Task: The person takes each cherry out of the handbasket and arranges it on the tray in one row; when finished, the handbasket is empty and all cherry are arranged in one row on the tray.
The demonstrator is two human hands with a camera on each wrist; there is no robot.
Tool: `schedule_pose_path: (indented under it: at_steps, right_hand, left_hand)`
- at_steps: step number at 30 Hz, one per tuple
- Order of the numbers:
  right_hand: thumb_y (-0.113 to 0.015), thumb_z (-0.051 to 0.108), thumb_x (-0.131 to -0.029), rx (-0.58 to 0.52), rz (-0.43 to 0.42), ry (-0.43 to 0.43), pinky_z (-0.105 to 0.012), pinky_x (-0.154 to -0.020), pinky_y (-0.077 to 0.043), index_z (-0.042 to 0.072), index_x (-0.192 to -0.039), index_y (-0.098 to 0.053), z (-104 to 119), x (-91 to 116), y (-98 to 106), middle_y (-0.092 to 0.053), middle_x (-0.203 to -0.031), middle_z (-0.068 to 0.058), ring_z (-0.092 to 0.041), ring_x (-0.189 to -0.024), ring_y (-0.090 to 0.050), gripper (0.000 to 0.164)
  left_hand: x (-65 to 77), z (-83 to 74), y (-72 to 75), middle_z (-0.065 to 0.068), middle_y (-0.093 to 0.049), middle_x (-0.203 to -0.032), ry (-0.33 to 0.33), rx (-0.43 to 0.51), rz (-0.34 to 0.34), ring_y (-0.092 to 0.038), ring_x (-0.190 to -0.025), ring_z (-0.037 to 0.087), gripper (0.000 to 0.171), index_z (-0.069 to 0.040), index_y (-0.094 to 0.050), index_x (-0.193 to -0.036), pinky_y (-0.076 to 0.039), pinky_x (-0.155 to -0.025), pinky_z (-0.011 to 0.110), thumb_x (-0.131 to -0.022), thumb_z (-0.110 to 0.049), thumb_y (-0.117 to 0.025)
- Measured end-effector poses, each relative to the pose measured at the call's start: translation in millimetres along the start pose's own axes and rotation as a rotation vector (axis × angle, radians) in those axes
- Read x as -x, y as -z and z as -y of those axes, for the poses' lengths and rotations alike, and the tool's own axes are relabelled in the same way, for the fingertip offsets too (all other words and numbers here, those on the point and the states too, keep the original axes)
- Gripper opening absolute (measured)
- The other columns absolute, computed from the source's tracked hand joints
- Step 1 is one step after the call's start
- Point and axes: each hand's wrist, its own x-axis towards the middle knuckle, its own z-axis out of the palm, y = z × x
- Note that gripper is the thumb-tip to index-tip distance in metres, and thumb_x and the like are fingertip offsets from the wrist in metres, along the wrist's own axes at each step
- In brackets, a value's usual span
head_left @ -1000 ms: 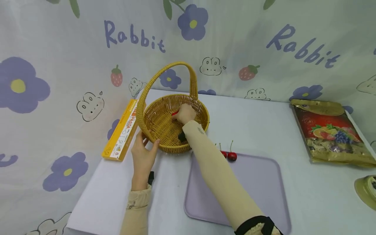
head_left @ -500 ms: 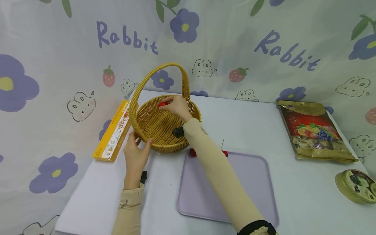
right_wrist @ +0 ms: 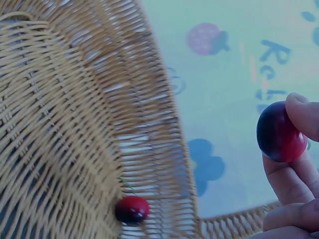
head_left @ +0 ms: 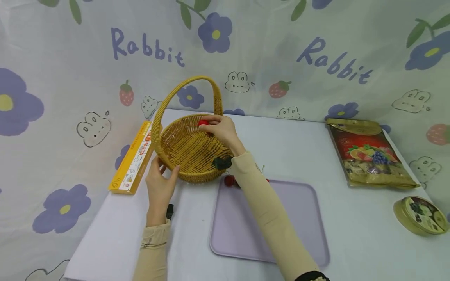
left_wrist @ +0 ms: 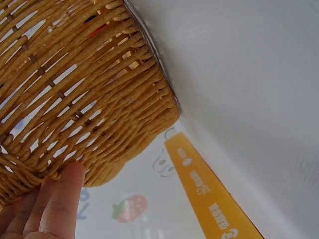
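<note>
My right hand (head_left: 222, 128) pinches a red cherry (head_left: 203, 123) above the far part of a round yellow wicker basket (head_left: 191, 150). In the right wrist view that cherry (right_wrist: 282, 132) sits between thumb and fingertips. A second cherry (right_wrist: 132, 210) with a thin stem lies inside, against the basket wall. At the basket's near left, my left hand (head_left: 161, 185) holds the outer side, thumb in front and fingers behind. The left wrist view has its fingers (left_wrist: 62, 204) against the woven wall. More cherries (head_left: 229, 180) rest at the tray's far edge, partly hidden by the right forearm.
A lilac tray (head_left: 295, 218) lies right of the basket. Left of it is a yellow pasta box (head_left: 131, 160). A fruit-printed bag (head_left: 372, 154) and a round tin (head_left: 420, 215) stand to the right. The tall basket handle (head_left: 165, 103) arches up beside the right hand.
My right hand has risen from inside the basket with the cherry, then shifted right over it. My left hand stays on the basket. The head view has turned slightly right.
</note>
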Motion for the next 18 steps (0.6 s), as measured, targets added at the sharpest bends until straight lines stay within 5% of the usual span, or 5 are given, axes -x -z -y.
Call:
schedule_pose_path:
  at_steps: [8,18]
  right_hand:
    - [-0.079,0.019,-0.081,-0.011,-0.109,0.024,-0.037,-0.099,-0.052,0.014,-0.118,-0.07,-8,43,47,-0.071,-0.118,-0.006,-0.014,-0.116,-0.061,0.038]
    - [-0.079,0.021,-0.081,0.034,-0.274,-0.046,-0.044,-0.111,-0.039,0.009,-0.121,-0.068,-55,100,119,-0.069,-0.122,-0.011,-0.014,-0.129,-0.049,0.043]
  left_hand:
    - [-0.1,-1.4,-0.5,0.025,-0.059,-0.124,0.0,-0.004,-0.003,-0.059,-0.115,0.037,0.063,0.006,-0.046,-0.135,-0.055,-0.093,0.051,-0.082,-0.011,-0.077]
    - [0.6,-0.2,-3.2,0.024,-0.06,-0.122,0.018,0.005,-0.002,-0.059,-0.116,0.036,0.06,0.006,-0.048,-0.133,-0.054,-0.094,0.051,-0.082,-0.009,-0.077]
